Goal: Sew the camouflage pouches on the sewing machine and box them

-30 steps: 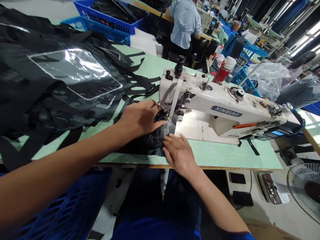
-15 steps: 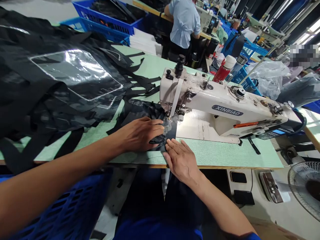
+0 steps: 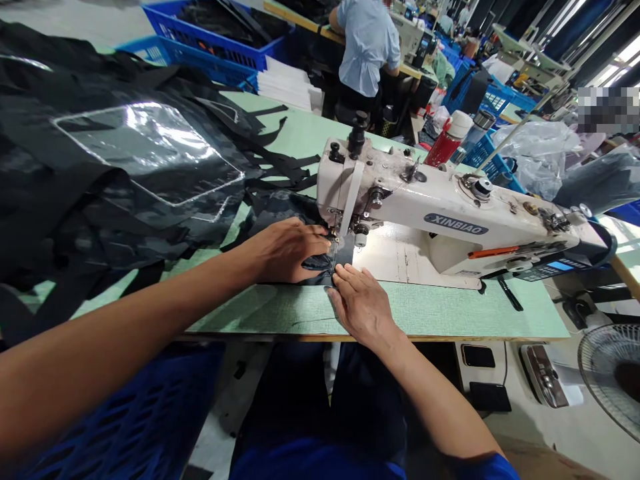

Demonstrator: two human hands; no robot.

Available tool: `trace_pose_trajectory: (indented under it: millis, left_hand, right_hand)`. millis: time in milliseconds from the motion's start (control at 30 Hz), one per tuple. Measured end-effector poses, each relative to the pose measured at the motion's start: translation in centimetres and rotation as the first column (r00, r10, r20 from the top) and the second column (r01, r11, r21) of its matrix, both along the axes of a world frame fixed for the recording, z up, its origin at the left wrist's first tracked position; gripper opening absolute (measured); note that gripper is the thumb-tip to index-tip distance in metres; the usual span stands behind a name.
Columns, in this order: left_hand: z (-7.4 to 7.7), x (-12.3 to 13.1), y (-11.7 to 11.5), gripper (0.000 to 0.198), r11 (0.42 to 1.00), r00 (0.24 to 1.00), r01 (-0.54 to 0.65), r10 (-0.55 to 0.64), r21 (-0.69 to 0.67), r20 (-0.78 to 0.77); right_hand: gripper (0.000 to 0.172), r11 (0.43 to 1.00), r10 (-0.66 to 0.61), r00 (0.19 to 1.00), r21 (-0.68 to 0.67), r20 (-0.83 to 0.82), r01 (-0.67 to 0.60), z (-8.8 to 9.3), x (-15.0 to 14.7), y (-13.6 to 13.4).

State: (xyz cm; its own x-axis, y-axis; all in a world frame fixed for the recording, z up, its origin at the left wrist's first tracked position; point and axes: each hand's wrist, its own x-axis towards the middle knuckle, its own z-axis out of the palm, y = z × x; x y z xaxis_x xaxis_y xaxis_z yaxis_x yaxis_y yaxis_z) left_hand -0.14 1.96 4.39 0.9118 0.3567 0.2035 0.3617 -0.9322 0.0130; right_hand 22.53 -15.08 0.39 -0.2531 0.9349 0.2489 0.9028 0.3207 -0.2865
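A dark camouflage fabric piece (image 3: pixel 285 203) with a black edge strip (image 3: pixel 345 253) lies under the needle area of a white sewing machine (image 3: pixel 400 193). My left hand (image 3: pixel 293 250) rests on top of the fabric, just left of the presser foot, fingers stretched apart and pressing down. My right hand (image 3: pixel 363 300) lies flat, its fingertips on the strip's near end in front of the needle. The fabric under my left palm is hidden. To the left spreads a heap of black camouflage bags (image 3: pixel 200 207) with straps and a clear plastic window (image 3: pixel 155 150).
Blue crates (image 3: pixel 215 33) stand behind the table, and another blue crate (image 3: pixel 135 413) sits below at left. A black cutter (image 3: pixel 510 294) lies right of the machine. A fan (image 3: pixel 613 380) stands at lower right. A person (image 3: pixel 367 47) in light blue sits beyond.
The fabric's near edge has moved away from me, toward the needle. My left hand has moved forward with it; my right hand has shifted slightly forward along the strip.
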Motion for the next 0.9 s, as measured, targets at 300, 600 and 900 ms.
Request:
trace_pose_trajectory:
  millis: [300,600,900]
  left_hand:
    - [-0.1,-0.1,0.8,0.024,0.999,1.000,0.014,-0.014,0.034,0.011]
    - [-0.5,0.6,3.9,0.031,0.999,0.993,0.041,-0.043,0.019,0.107]
    - [0.1,1.5,2.4,0.024,0.997,0.997,-0.074,0.073,0.019,0.034]
  right_hand:
    - [0.041,0.998,-0.013,1.000,-0.063,-0.008,0.012,0.5,-0.3,0.4]
    - [0.043,0.993,-0.030,0.999,-0.118,0.035,0.034,1.9,-0.5,3.2]
    - [0.034,0.999,-0.027,0.999,0.046,-0.038,0.029,0.7,0.0,3.7]
